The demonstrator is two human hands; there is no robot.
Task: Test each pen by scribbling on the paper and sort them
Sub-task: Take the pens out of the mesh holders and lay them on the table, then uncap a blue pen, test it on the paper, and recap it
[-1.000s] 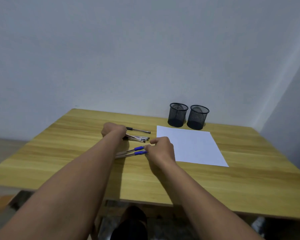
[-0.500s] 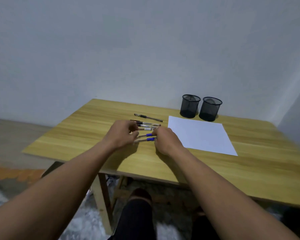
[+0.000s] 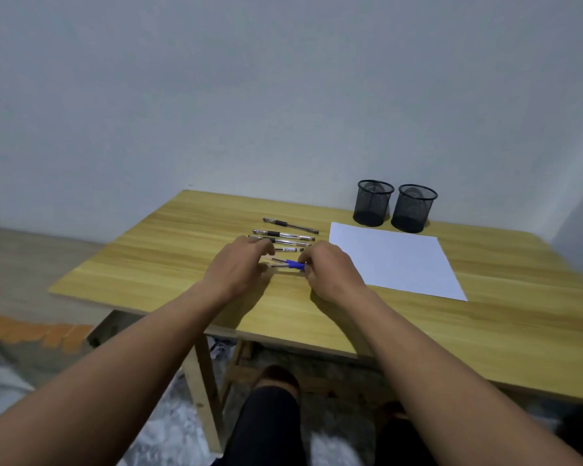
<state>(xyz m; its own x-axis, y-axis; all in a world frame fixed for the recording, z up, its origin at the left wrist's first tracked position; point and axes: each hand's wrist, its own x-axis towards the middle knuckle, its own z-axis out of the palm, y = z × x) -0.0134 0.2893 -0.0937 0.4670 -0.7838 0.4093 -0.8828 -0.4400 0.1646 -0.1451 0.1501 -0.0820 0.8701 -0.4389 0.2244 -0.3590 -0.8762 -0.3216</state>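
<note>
Two blue-capped pens (image 3: 292, 264) lie side by side on the wooden table (image 3: 418, 317). My right hand (image 3: 330, 270) pinches their capped ends; my left hand (image 3: 239, 264) holds their other ends, fingers curled. Just beyond lie several clear pens with black grips (image 3: 283, 235), spread in a row. A blank white sheet of paper (image 3: 394, 257) lies to the right. Two black mesh pen cups, left cup (image 3: 372, 203) and right cup (image 3: 414, 208), stand behind the paper by the wall.
The table's near edge (image 3: 283, 341) runs below my forearms, with wooden legs under it. A grey wall stands right behind the table. My knees show beneath the edge.
The view has pulled back and tilted. My left hand came from the black pens to the blue pair, and the two blue pens were drawn closer together between both hands. The black pens now lie uncovered.
</note>
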